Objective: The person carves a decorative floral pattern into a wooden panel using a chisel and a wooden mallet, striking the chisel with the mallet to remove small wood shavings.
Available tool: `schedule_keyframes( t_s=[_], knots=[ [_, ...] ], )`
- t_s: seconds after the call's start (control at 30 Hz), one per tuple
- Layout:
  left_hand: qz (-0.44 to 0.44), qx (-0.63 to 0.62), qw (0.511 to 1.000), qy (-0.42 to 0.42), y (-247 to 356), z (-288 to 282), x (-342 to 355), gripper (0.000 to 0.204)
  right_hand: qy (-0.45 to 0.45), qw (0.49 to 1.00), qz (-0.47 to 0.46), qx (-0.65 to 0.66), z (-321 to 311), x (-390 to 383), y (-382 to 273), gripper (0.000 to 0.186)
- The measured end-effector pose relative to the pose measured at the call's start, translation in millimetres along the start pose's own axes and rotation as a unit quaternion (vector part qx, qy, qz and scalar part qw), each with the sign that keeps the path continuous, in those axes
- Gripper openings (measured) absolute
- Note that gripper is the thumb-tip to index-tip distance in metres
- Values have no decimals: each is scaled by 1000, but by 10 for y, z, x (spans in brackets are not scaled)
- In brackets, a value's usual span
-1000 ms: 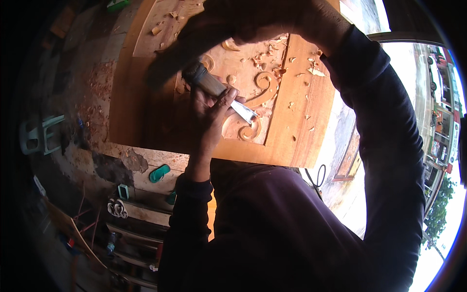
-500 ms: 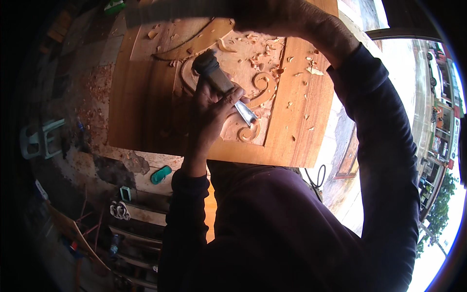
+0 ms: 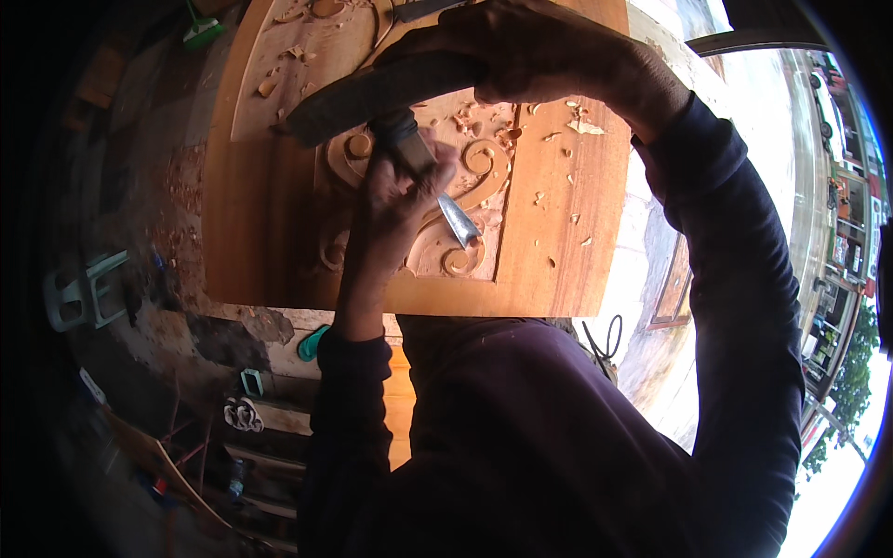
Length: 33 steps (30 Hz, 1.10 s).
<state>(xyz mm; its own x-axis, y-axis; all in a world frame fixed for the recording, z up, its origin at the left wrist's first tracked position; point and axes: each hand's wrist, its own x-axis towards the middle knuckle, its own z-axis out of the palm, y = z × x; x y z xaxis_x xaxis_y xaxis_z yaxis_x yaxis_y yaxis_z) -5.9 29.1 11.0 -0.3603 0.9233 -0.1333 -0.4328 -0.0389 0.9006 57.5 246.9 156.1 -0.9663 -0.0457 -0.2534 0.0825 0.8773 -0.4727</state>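
My left hand (image 3: 395,200) is closed around the wooden handle of a chisel (image 3: 458,221). Dark wrapping covers the handle's top end, and the metal blade slants down toward the near right. Its tip rests at a carved scroll near the front corner of a wooden panel (image 3: 558,214). Above, my right hand (image 3: 535,56) grips a dark, thick, bar-shaped mallet (image 3: 381,93). The mallet's far part lies over the top of the chisel handle; whether they touch I cannot tell. Raised scrollwork (image 3: 484,172) fills the recessed middle of the panel.
Curled wood shavings (image 3: 581,127) lie over the panel. Another dark tool (image 3: 423,9) rests near its far edge, partly behind my right hand. On the floor to the left are a pale plastic stool (image 3: 93,293), a green slipper (image 3: 312,344) and a green brush (image 3: 203,33).
My right hand has brought the mallet down and nearer, over the chisel's top. The chisel stays gripped with its tip at the same scroll. The whole view has shifted slightly.
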Motion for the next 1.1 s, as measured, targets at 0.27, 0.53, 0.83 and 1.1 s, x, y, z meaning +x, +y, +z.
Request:
schedule_keyframes(
  t_s=[0.27,0.53,0.83,1.1],
  knots=[
    [98,-112,966,211,-7,496,304,9,186,980,-18,-67,90,-34,154,72],
    [72,-91,975,192,-161,488,366,22,44,992,64,-96,53,-173,220,72],
    [77,-95,980,157,-108,525,457,14,332,926,44,174,65,-374,423,75],
    [90,-109,975,170,-196,522,394,16,362,916,56,162,84,-629,357,81]
  ],
)
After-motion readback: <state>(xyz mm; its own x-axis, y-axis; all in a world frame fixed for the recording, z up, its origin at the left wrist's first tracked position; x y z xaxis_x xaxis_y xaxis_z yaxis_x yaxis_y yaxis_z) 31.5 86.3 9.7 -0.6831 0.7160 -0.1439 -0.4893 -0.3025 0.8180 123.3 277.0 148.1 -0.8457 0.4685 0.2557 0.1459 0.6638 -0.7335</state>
